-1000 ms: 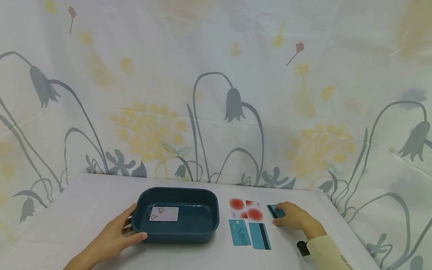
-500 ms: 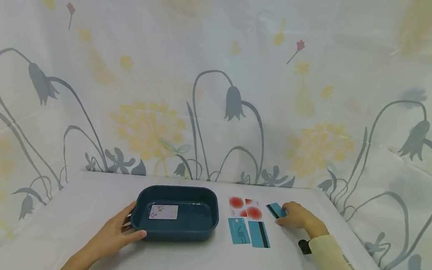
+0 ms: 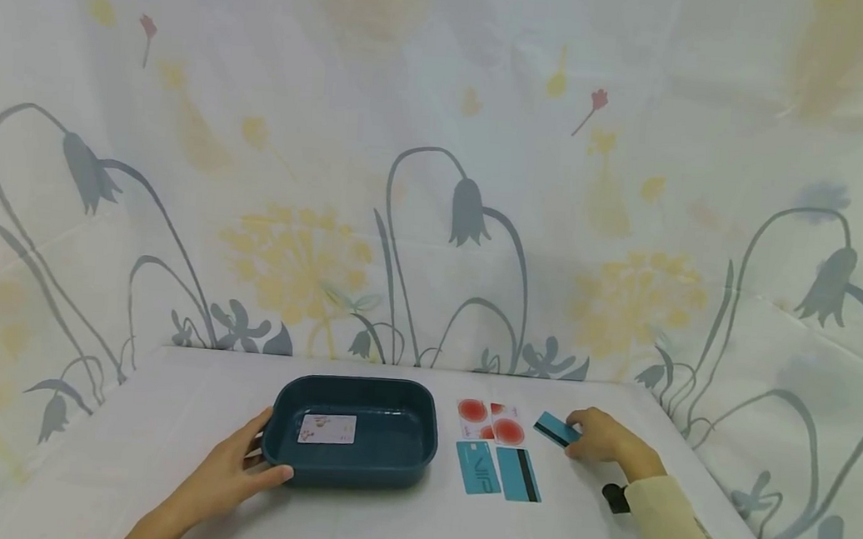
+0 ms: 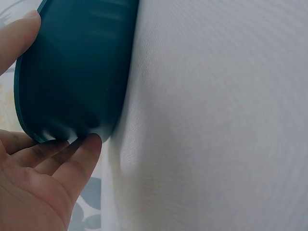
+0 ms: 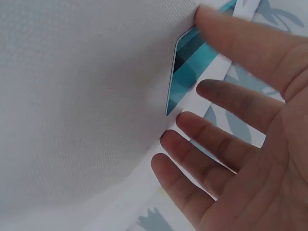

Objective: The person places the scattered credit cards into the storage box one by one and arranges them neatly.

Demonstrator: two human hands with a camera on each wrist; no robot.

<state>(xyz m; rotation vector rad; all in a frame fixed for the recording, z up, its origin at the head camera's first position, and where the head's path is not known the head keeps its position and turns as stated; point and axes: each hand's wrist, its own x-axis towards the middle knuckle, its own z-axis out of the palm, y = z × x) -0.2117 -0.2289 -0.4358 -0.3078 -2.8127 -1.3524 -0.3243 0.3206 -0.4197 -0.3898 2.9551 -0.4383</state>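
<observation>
The white table [image 3: 383, 537] bears a dark teal tray [image 3: 357, 476], red-patterned cards [image 3: 508, 431] and blue cards [image 3: 515, 474].

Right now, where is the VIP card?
In the head view, the VIP card lies on the white table just right of the tray, left of a striped card and below a red-and-white card.

Teal tray [image 3: 348, 476]: smooth plastic is indicated, soft sheen noted. Blue striped card [image 5: 192, 73]: thin, smooth, plastic-looking; some gloss is seen. White tablecloth [image 4: 221, 125]: matt, finely woven cloth. Printed backdrop [image 3: 444, 87]: smooth, lightly creased sheet; fibre can't be identified.
</observation>
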